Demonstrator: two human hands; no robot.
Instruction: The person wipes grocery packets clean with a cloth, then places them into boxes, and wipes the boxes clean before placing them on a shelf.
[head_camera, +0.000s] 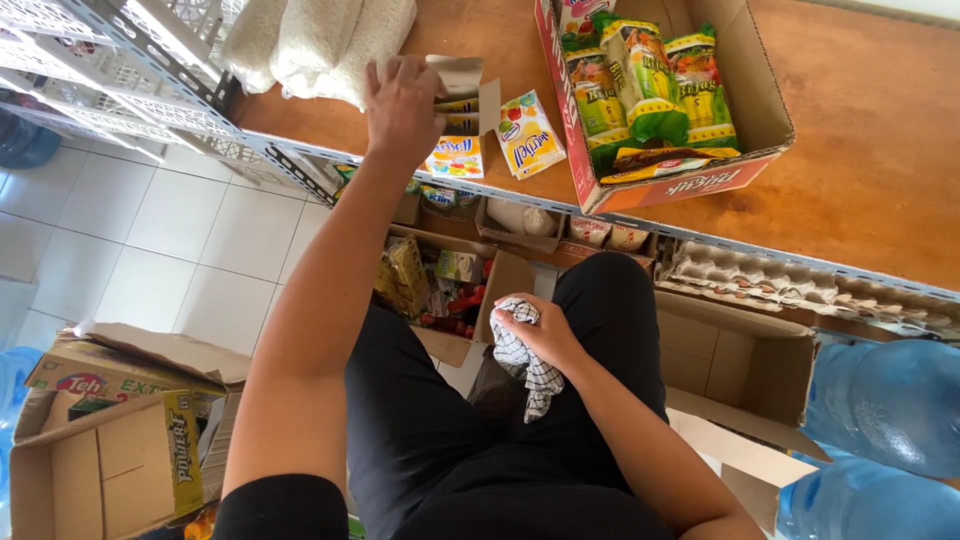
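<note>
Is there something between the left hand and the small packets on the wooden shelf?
Nothing visible. The left hand already rests on the small carton holding the packets. The right hand, apart, holds a checked cloth at the lap.

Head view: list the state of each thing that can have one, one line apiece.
Left hand: closed on small open carton on the shelf.
Right hand: clutching checked cloth, bunched.
Red carton: open, filled with packets.
Brown box: flaps open.
Egg tray: holding eggs.
</note>
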